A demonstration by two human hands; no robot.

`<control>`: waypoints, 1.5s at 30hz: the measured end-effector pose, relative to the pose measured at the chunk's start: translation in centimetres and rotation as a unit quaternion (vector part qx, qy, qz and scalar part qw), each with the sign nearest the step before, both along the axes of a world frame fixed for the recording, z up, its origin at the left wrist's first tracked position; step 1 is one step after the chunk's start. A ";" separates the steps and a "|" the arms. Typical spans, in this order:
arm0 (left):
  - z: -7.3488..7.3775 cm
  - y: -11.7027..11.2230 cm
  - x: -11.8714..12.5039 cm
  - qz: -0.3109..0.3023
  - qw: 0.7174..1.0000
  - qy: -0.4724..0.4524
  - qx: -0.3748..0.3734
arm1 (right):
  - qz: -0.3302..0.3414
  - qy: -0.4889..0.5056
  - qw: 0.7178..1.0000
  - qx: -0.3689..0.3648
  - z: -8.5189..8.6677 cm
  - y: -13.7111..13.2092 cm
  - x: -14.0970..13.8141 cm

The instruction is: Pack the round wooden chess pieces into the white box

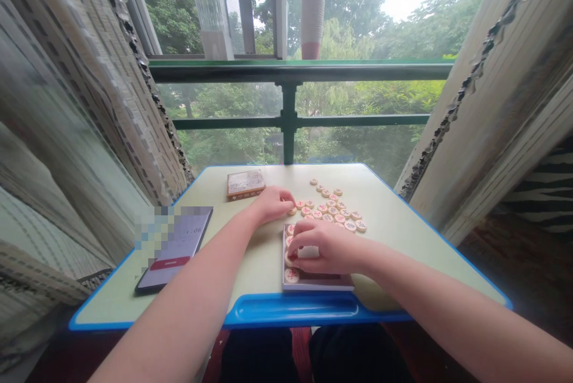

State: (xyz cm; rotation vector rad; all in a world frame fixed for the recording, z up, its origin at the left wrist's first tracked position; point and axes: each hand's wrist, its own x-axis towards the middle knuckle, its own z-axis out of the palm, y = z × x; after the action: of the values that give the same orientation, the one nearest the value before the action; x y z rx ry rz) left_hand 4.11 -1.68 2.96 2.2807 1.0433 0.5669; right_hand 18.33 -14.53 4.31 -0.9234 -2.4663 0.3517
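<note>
Several round wooden chess discs [333, 210] with red and dark marks lie loose on the small table [394, 222]. My left hand [273, 203] reaches to the left end of that pile, fingers curled and pinching a disc [292, 211]. My right hand [324, 247] rests over a shallow box tray [313, 281] near the front edge, fingers bent onto the discs set in the tray's left column. One placed disc [292, 275] shows at the tray's near left corner. My right hand hides most of the tray's inside.
A box lid [245, 184] lies at the back left of the table. A phone [176, 249] with a lit timer screen lies on the left. The table has a blue rim with a groove [298, 309] at the front. Curtains and a green railing stand behind.
</note>
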 end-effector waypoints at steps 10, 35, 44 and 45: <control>-0.1 0.2 -0.1 -0.003 1.000 -0.003 0.013 | -0.018 0.020 0.999 0.021 0.0 0.5 0.8; -0.6 -0.1 0.0 -0.029 0.998 0.061 0.008 | -0.347 -0.044 0.937 -0.020 -1.4 5.4 6.0; -0.3 -0.2 0.0 -0.020 0.999 0.044 0.014 | -0.360 -0.048 0.932 -0.018 -1.3 5.5 6.7; -0.3 -0.2 0.0 -0.023 0.999 0.033 0.008 | -0.358 -0.056 0.932 -0.016 -1.2 5.5 6.7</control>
State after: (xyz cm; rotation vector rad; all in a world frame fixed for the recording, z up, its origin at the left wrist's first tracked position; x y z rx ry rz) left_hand 4.06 -1.92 2.70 2.3442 1.0190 0.4860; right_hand 25.06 -9.08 3.12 -1.7990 -2.0270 0.0809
